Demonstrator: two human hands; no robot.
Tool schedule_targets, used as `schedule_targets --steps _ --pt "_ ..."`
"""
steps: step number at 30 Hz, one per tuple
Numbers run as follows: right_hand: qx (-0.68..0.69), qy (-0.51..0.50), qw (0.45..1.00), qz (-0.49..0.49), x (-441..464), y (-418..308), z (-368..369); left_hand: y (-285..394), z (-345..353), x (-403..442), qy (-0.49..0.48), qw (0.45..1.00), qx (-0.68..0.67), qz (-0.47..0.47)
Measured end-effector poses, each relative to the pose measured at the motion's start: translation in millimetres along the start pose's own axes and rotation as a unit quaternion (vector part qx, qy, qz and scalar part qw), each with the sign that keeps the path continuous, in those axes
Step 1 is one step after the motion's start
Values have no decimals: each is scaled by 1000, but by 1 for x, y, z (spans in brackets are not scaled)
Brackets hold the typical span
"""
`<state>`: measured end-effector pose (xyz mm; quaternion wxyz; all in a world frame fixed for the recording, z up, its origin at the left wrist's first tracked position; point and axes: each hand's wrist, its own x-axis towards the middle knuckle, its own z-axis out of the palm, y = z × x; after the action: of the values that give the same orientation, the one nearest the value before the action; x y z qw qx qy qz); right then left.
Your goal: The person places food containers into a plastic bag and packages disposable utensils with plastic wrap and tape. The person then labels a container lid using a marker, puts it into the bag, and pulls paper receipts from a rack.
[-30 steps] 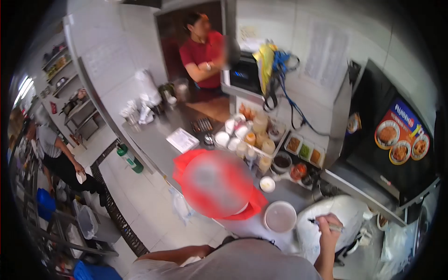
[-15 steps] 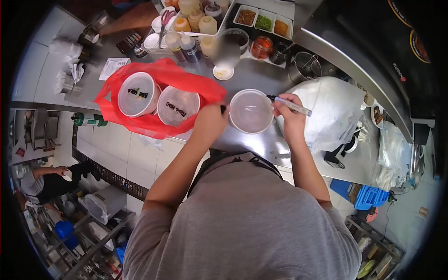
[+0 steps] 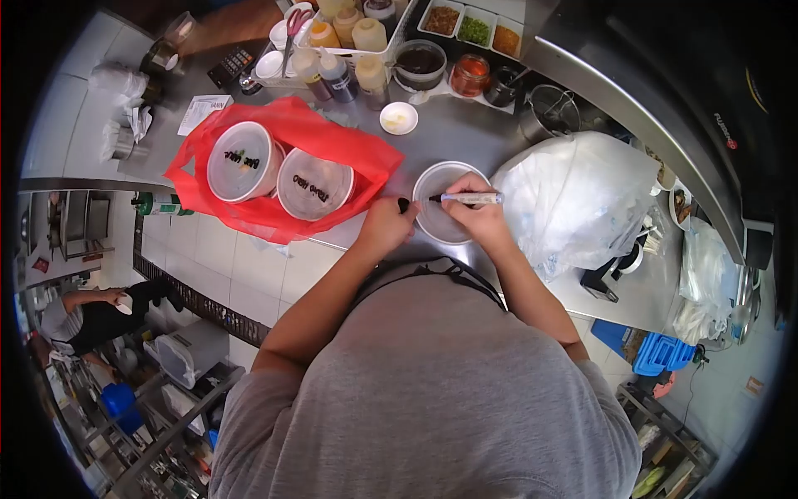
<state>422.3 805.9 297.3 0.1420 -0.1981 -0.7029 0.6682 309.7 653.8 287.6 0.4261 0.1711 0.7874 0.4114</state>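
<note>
A round plastic tub [image 3: 434,180] with a translucent lid stands on the steel counter in front of me. My right hand [image 3: 480,218] grips a marker [image 3: 486,199], its uncapped tip over the lid; whether the tip touches I cannot tell. At the tub's left rim, my left hand [image 3: 388,227] is closed on a small black marker cap [image 3: 404,205]. Left of it, a red plastic bag [image 3: 370,155] lies open around a tub [image 3: 233,175] and a second tub [image 3: 307,200], both with black handwriting on their lids.
A small white dish [image 3: 399,119] lies beyond the tub. Sauce bottles [image 3: 337,79], a bowl of dark sauce [image 3: 419,66] and topping trays [image 3: 474,32] line the back. White plastic bags [image 3: 573,195] bulge on the right. Far left, another person [image 3: 91,312] stands among shelves.
My right hand has moved left with the marker, from the tub's right edge to over its lid. My left hand has shifted slightly, staying at the left rim with the cap.
</note>
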Motion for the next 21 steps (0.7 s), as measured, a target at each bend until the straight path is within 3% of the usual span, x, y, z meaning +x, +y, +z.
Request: schedule_targets --steps 8,17,21 --pt "-87 -37 995 -43 3 7 2 -1 3 1 8 999 -44 1" --pt "-39 -1 995 -94 5 12 -2 0 1 0 -3 999 -40 6" --pt "-22 24 999 -43 4 7 -11 3 1 -4 8 999 -39 14"
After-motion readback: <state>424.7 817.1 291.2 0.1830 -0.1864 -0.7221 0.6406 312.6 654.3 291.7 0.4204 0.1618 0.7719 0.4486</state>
